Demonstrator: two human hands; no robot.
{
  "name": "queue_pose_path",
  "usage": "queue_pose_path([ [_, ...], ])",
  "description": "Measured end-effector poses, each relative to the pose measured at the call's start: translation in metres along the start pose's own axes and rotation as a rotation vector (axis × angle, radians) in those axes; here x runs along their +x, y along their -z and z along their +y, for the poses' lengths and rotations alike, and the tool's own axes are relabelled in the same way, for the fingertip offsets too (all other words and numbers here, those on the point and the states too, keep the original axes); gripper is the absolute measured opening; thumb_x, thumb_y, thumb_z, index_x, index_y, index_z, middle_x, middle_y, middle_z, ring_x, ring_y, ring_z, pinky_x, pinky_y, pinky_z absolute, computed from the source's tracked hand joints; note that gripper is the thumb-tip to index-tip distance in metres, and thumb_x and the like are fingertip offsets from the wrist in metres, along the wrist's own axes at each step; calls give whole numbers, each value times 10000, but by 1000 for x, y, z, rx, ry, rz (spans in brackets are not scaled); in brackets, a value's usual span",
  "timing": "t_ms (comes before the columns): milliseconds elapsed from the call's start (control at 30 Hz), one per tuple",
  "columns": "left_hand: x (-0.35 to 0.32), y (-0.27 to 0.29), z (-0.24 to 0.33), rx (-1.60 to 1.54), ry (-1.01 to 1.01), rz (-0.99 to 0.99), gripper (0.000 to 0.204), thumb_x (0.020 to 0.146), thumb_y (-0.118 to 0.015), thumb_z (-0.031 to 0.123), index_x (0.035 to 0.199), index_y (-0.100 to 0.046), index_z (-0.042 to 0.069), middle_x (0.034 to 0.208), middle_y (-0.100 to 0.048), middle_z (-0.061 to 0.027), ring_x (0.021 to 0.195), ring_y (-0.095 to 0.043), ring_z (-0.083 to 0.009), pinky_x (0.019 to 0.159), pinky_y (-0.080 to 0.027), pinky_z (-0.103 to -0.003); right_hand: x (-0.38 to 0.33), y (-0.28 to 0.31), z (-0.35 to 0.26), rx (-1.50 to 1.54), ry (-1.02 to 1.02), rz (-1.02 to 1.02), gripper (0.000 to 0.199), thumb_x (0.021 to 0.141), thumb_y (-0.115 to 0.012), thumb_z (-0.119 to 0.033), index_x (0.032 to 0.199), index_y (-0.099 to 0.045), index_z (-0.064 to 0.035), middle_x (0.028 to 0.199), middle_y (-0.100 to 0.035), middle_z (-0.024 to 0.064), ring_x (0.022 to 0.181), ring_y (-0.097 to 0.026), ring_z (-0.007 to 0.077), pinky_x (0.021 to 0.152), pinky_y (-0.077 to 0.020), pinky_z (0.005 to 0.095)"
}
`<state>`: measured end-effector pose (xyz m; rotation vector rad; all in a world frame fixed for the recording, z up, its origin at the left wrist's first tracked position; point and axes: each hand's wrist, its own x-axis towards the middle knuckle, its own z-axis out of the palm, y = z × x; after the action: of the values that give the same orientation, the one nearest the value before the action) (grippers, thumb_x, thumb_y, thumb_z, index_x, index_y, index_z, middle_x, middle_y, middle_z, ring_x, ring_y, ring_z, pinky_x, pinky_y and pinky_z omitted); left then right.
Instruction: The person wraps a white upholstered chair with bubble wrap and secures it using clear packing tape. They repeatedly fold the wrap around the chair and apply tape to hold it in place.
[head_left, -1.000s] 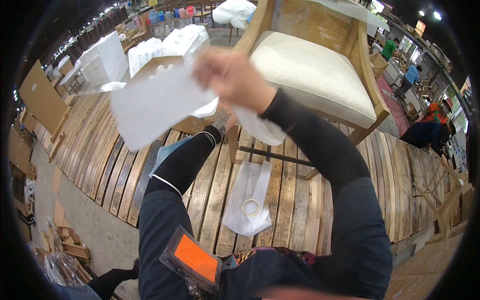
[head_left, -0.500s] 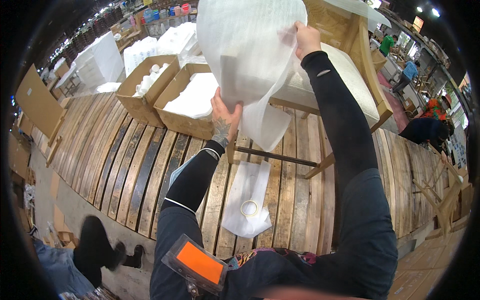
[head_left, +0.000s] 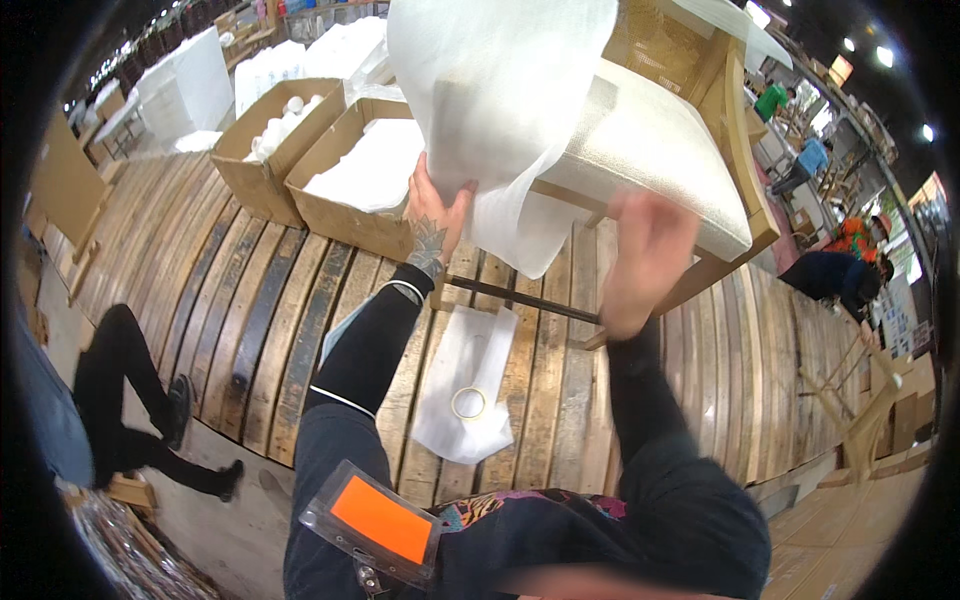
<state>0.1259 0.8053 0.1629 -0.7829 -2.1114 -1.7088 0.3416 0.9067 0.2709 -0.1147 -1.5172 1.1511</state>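
A wooden chair (head_left: 745,150) with a pale padded seat (head_left: 660,150) and woven back stands on the slatted bench. A translucent white foam sheet (head_left: 500,70) drapes over its near left corner, with a darker upright part showing through. My left hand (head_left: 435,220) grips the sheet's lower left edge against that corner, thumb to the right; some fingers are behind the sheet. My right hand (head_left: 650,260) is in front of the seat, off the sheet and smeared by motion. Below lies another foam sheet (head_left: 440,430) with a tape roll (head_left: 468,416) on it.
Two cardboard boxes (head_left: 255,185) with white foam pieces stand at the left on the slatted bench (head_left: 290,330). A person in dark trousers (head_left: 130,390) walks at the lower left. Other people (head_left: 835,265) work at the right, near another wooden chair (head_left: 860,420).
My right hand has let go of the foam sheet's upper right edge and come down toward me. My left hand stays on the sheet. The person at the lower left has stepped further into view.
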Motion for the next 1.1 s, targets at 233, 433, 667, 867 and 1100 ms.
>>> queue_pose_path([
  [233,1,0,6,36,2,0,901,837,-752,355,1477,-272,-60,1354,-446,-281,1257,-485,-408,1047,-418,-463,-94,2,82,-338,-492,-225,1484,597,-956,-423,1534,81,73,1583,-164,282,1448,-261,370,1182,-262,407],
  [433,2,5,8,79,-2,1,911,808,-772,344,1476,-284,-38,1360,-446,-266,1256,-488,-402,1047,-425,-454,-78,-47,91,-244,-328,-31,1090,743,-866,-219,1516,-163,94,1445,-433,266,1292,-492,304,1088,-386,383],
  [667,0,15,3,38,-50,-66,941,764,-813,309,1474,-284,-10,1362,-433,-256,1269,-472,-384,1055,-416,-454,-82,-32,123,31,-471,53,250,957,-649,-140,1105,-643,62,1011,-705,79,912,-628,132,825,-495,298],
  [867,-3,19,-3,72,11,-121,909,779,-792,333,1469,-300,2,1323,-437,-237,1256,-466,-376,1061,-410,-451,-69,-18,136,-69,-446,28,278,987,-622,-177,1118,-638,68,1043,-696,79,923,-606,132,841,-486,295],
  [1100,8,13,-20,-20,-16,-182,778,844,-732,341,1444,-351,26,1334,-441,-217,1275,-430,-339,1080,-379,-424,-31,-9,172,-137,-415,-25,310,981,-610,-146,1209,-598,64,1124,-681,112,996,-604,145,882,-477,311],
])
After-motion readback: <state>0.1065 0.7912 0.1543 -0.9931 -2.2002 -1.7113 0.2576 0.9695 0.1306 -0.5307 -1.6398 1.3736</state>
